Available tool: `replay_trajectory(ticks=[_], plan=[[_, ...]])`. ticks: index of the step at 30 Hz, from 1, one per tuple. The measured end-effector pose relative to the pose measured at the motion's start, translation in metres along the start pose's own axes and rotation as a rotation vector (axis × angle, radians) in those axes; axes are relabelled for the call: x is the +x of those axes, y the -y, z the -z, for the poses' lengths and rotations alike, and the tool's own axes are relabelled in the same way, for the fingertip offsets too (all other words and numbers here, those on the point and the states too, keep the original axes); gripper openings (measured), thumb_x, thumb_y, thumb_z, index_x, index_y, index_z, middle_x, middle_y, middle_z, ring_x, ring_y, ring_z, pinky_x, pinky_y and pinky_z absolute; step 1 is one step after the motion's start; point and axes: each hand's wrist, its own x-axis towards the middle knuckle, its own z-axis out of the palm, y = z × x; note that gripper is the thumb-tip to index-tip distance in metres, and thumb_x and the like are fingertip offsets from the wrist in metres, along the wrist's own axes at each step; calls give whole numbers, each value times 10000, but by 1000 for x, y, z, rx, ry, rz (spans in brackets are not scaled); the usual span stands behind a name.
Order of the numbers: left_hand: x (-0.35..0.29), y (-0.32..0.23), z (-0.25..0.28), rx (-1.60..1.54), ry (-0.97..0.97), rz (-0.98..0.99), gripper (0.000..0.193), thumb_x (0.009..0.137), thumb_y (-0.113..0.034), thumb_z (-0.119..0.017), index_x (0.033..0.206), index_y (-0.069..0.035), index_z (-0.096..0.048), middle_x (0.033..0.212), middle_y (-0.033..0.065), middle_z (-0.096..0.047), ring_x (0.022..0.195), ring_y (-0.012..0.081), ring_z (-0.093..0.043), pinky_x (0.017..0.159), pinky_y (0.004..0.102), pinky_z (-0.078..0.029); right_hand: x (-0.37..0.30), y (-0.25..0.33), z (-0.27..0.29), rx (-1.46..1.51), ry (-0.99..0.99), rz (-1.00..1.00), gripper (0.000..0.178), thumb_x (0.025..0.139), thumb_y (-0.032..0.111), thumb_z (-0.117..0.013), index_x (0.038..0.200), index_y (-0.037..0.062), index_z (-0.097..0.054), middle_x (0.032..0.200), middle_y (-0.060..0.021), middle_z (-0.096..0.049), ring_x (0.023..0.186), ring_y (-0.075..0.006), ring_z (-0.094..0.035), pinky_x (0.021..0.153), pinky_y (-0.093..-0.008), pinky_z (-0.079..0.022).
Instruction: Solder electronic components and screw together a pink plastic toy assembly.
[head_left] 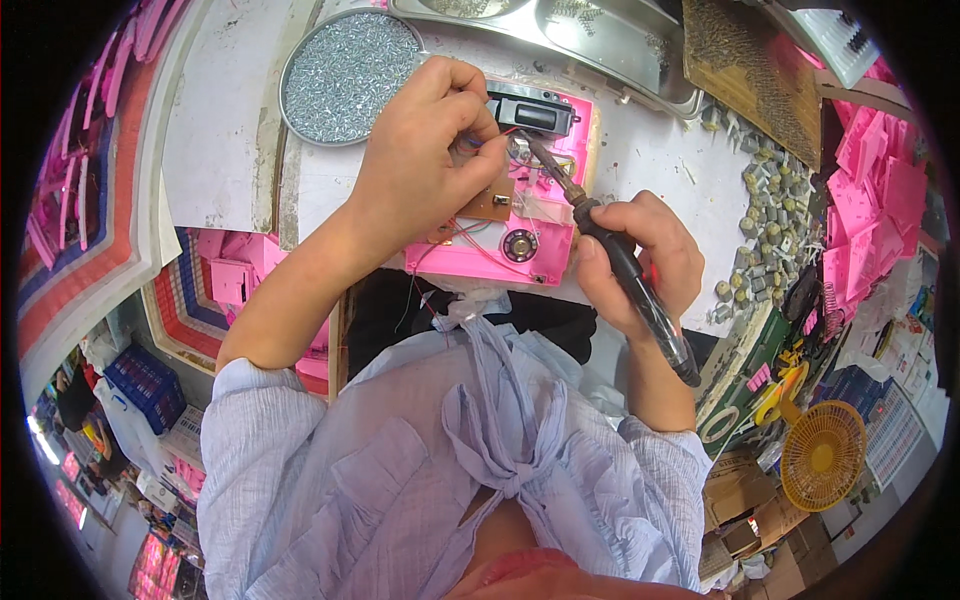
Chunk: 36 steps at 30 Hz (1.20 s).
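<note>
A pink plastic housing [470, 264] lies in front of me, with a brown circuit board [488, 203], a small round speaker [520, 245], thin wires and a black-and-silver part [533, 114] at its far end. Above it, my left hand [440, 140] pinches a thin red wire [511, 130], partly hidden by the fingers. My right hand [645, 255] grips a black-handled soldering iron [622, 255]. Its metal tip points far left and reaches the wire's end beside the black-and-silver part; whether they touch is hard to see.
Beyond my left hand stands a round metal dish [350, 75] full of small screws. A steel tray [610, 45] sits at the back. Several small metal motors [765, 215] lie on the right, near a stack of pink plastic parts [865, 190] and a yellow basket [823, 455].
</note>
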Motion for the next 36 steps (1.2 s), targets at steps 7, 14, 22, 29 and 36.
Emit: replay_trajectory(ticks=[7, 14, 22, 29, 36], plan=[[0, 1, 0, 1, 10, -8, 131, 756, -18, -767, 815, -1, -651, 1035, 110, -584, 929, 242, -615, 804, 319, -499, 3, 0, -1, -6, -4, 23, 306, 746, 20, -784, 1026, 39, -663, 697, -59, -621, 526, -184, -529, 479, -299, -411], [0, 2, 1, -26, 40, -6, 127, 762, -13, -763, 818, -3, -649, 1043, 109, -581, 940, 237, -611, 806, 316, -496, 0, 1, 1, -3, -4, -15, 272, 748, 27, -787, 997, 37, -677, 678, -55, -597, 520, -181, -514, 473, -302, -395], [0, 1, 0, -21, 23, 11, 125, 764, -15, -766, 823, -4, -655, 1049, 108, -586, 934, 237, -613, 801, 316, -499, 2, -1, -2, 0, -20, -13, 279, 730, 27, -793, 988, 37, -686, 668, -53, -590, 521, -181, -512, 474, -299, -401], [-1, 2, 0, 0, 10, -16, 125, 765, -18, -769, 821, -7, -658, 1049, 107, -590, 928, 231, -618, 788, 310, -502, 3, -3, -3, -11, -15, -2, 298, 709, 15, -792, 988, 38, -688, 676, -51, -599, 529, -181, -519, 477, -297, -409], [0, 2, -1, -18, -3, -3, 125, 764, -12, -771, 818, -10, -658, 1040, 105, -593, 917, 228, -617, 780, 307, -500, 4, -6, -2, -32, -5, 51, 303, 706, 13, -790, 990, 45, -688, 691, -54, -617, 526, -179, -521, 478, -293, -408]])
